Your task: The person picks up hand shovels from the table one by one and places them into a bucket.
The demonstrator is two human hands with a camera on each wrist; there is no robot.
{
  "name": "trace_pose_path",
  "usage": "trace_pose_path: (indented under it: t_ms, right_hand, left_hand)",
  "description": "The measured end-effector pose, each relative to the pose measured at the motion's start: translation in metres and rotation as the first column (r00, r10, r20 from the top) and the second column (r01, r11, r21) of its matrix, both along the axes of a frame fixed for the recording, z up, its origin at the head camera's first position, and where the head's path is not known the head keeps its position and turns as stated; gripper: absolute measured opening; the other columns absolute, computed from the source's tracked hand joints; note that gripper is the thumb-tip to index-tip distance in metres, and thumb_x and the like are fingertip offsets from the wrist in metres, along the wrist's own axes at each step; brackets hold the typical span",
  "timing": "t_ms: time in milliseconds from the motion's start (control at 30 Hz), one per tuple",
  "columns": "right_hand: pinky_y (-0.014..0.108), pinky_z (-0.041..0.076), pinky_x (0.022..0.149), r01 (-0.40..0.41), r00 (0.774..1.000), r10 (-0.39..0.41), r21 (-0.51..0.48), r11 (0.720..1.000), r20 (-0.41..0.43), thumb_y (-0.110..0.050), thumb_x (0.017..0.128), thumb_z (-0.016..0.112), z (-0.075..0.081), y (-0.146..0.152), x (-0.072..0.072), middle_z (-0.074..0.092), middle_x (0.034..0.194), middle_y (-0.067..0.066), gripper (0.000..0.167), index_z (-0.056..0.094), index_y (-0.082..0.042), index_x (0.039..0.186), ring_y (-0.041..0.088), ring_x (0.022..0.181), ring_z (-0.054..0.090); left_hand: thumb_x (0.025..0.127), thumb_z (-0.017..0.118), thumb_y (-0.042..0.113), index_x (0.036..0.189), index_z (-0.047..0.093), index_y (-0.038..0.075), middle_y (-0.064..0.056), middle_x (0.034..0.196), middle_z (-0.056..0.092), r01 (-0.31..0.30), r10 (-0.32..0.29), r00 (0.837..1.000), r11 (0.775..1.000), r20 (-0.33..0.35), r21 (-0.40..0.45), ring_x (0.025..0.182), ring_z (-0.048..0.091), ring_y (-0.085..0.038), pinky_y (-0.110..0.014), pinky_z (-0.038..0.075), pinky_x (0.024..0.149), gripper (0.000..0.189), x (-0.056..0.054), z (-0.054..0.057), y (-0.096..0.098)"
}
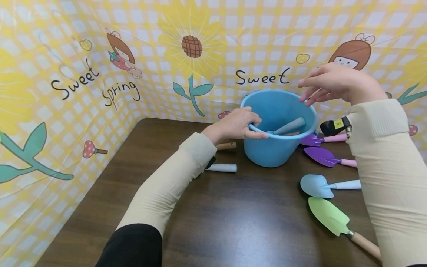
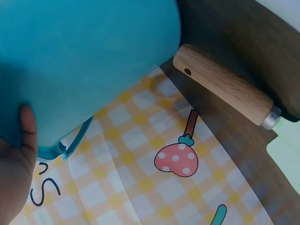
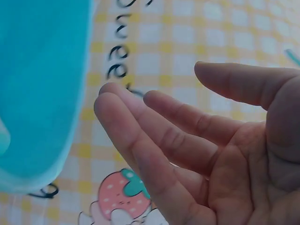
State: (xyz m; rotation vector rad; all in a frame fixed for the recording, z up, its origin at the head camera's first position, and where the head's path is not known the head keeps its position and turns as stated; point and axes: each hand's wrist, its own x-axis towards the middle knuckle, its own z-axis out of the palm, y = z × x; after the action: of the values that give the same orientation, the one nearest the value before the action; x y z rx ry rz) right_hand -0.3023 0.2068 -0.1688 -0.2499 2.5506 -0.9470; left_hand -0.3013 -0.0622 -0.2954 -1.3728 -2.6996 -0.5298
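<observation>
A light blue bucket stands upright on the table near the back wall. My left hand grips its left rim; in the left wrist view a finger of the left hand lies along the bucket's outer wall. Inside leans a tool with a light blue handle; its lower end is hidden. Just above the right rim hovers my right hand. Its fingers are spread and loosely bent, holding nothing, and the right wrist view shows the hand apart from the bucket.
Right of the bucket lie purple trowels with pink handles, a light blue shovel and a green trowel. At the left are a pale blue handle and a wooden handle. A patterned cloth covers the walls.
</observation>
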Motion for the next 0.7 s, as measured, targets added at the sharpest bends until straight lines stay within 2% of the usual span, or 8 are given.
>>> trace_pose_path:
  t_ms: [200, 367, 500, 567, 700]
  right_hand:
    - [0.016, 0.054, 0.078, -0.022, 0.993, 0.018, -0.029, 0.999, -0.117, -0.047, 0.101, 0.051, -0.008, -0.002, 0.033, 0.074, 0.094, -0.010, 0.061, 0.045, -0.003, 0.143, 0.006, 0.085, 0.072]
    - [0.017, 0.054, 0.079, -0.054, 0.982, 0.031, -0.119, 0.991, -0.189, -0.039, 0.102, 0.052, -0.024, -0.005, 0.062, 0.075, 0.095, -0.009, 0.051, 0.051, -0.004, 0.139, 0.008, 0.086, 0.073]
    - [0.019, 0.054, 0.079, -0.093, 0.971, 0.051, -0.172, 0.981, -0.236, -0.031, 0.104, 0.052, -0.036, -0.007, 0.082, 0.075, 0.095, -0.011, 0.043, 0.054, -0.004, 0.137, 0.009, 0.087, 0.072]
    - [0.020, 0.054, 0.075, -0.114, 0.966, 0.061, -0.200, 0.973, -0.252, -0.028, 0.104, 0.053, -0.041, -0.008, 0.090, 0.075, 0.095, -0.011, 0.039, 0.055, -0.004, 0.135, 0.009, 0.087, 0.072]
    - [0.022, 0.056, 0.071, -0.179, 0.954, 0.098, -0.273, 0.945, -0.285, -0.020, 0.103, 0.055, -0.051, -0.009, 0.101, 0.075, 0.094, -0.010, 0.029, 0.061, -0.006, 0.128, 0.010, 0.085, 0.073]
  left_hand:
    - [0.090, 0.067, 0.051, 0.063, 0.037, 0.018, 0.004, 0.063, 0.036, 0.001, -0.001, 1.000, 1.000, 0.016, 0.003, 0.069, 0.033, -0.017, -0.025, 0.026, 0.064, 0.052, -0.001, 0.000, 0.000]
    - [0.090, 0.067, 0.050, 0.063, 0.038, 0.017, 0.004, 0.062, 0.037, 0.008, -0.008, 0.999, 1.000, 0.031, 0.004, 0.069, 0.034, -0.017, -0.025, 0.027, 0.065, 0.051, -0.001, 0.002, -0.001]
    - [0.090, 0.067, 0.051, 0.063, 0.037, 0.018, 0.003, 0.061, 0.037, 0.006, -0.006, 0.999, 1.000, 0.039, 0.007, 0.069, 0.035, -0.017, -0.026, 0.027, 0.064, 0.052, -0.001, 0.003, -0.001]
    - [0.090, 0.067, 0.051, 0.062, 0.038, 0.018, 0.003, 0.061, 0.037, 0.001, -0.002, 0.999, 1.000, 0.042, 0.008, 0.069, 0.035, -0.017, -0.026, 0.027, 0.064, 0.052, -0.001, 0.003, -0.001]
    - [0.090, 0.067, 0.052, 0.062, 0.038, 0.017, 0.003, 0.061, 0.037, -0.005, 0.005, 0.999, 1.000, 0.047, 0.002, 0.069, 0.035, -0.017, -0.026, 0.028, 0.064, 0.053, -0.001, 0.003, 0.001]
